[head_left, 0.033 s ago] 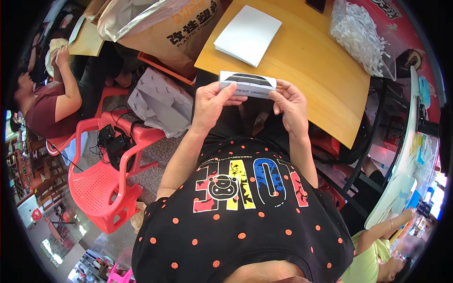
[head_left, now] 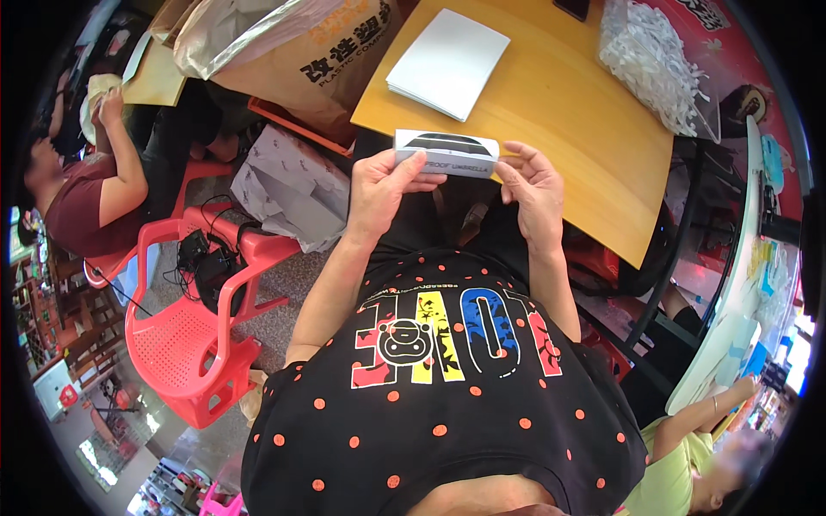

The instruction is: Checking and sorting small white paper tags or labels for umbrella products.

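Note:
A small narrow carton (head_left: 447, 154), white and grey with a dark curved picture on it, is held level just off the near edge of the table. My left hand (head_left: 387, 185) grips its left end, thumb on the front face and fingers curled behind. At the carton's right end, my right hand (head_left: 532, 189) has its thumb against the corner and its index finger bent near the end face; the other fingers are loosely curled. Beyond the carton, a stack of white sheets (head_left: 449, 64) lies on the yellow wooden table (head_left: 551, 112).
A clear bag of white strips (head_left: 658, 64) sits at the table's far right, and a dark phone-like object (head_left: 572, 8) at its far edge. Left are a big printed sack (head_left: 284, 56), a grey-white wrapped bundle (head_left: 292, 189) and a red chair (head_left: 185, 335) holding cables. Other people sit on both sides.
The carton and my left hand have shifted very slightly left. My right fingers have loosened a little around the carton's right end.

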Demonstrator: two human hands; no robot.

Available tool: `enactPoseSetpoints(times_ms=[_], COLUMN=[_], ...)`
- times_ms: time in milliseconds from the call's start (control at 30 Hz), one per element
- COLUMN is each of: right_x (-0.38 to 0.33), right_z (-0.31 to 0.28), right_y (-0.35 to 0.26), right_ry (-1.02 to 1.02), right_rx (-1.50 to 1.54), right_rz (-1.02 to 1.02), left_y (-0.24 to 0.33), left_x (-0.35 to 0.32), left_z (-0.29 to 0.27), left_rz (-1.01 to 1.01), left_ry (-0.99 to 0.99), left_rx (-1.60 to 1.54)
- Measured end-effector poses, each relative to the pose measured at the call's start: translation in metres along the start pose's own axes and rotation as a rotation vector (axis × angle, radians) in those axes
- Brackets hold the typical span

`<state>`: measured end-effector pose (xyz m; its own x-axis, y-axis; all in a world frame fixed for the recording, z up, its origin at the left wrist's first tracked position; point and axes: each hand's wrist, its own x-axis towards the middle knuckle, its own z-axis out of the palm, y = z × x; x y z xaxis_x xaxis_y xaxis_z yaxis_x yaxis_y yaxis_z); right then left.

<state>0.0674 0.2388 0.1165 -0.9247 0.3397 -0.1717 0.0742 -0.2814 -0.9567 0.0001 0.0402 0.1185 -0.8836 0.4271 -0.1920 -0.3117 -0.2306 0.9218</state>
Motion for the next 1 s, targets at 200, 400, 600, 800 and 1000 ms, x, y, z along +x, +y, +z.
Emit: enactPoseSetpoints(times_ms=[200, 400, 600, 800, 1000], right_x=[-0.006, 0.003, 0.012, 0.016, 0.018], right_z=[-0.002, -0.008, -0.017, -0.016, -0.014], right_y=[-0.018, -0.012, -0.004, -0.005, -0.002], right_ry=[-0.044, -0.120, -0.251, -0.300, -0.299], right_rx=[-0.784, -0.845, -0.931, -0.946, -0.972], right_rz=[-0.472, -0.678, -0.692, -0.682, -0.675], left_y=[-0.002, -0.002, -0.006, -0.004, -0.004], left_x=[-0.003, -0.007, -0.009, -0.007, -0.007], left_z=[0.003, 0.012, 0.021, 0.027, 0.028], left_rz=[0.079, 0.177, 0.251, 0.248, 0.270], left_ry=[-0.004, 0.020, 0.063, 0.071, 0.068], left_rx=[0.076, 0.337, 0.430, 0.404, 0.447])
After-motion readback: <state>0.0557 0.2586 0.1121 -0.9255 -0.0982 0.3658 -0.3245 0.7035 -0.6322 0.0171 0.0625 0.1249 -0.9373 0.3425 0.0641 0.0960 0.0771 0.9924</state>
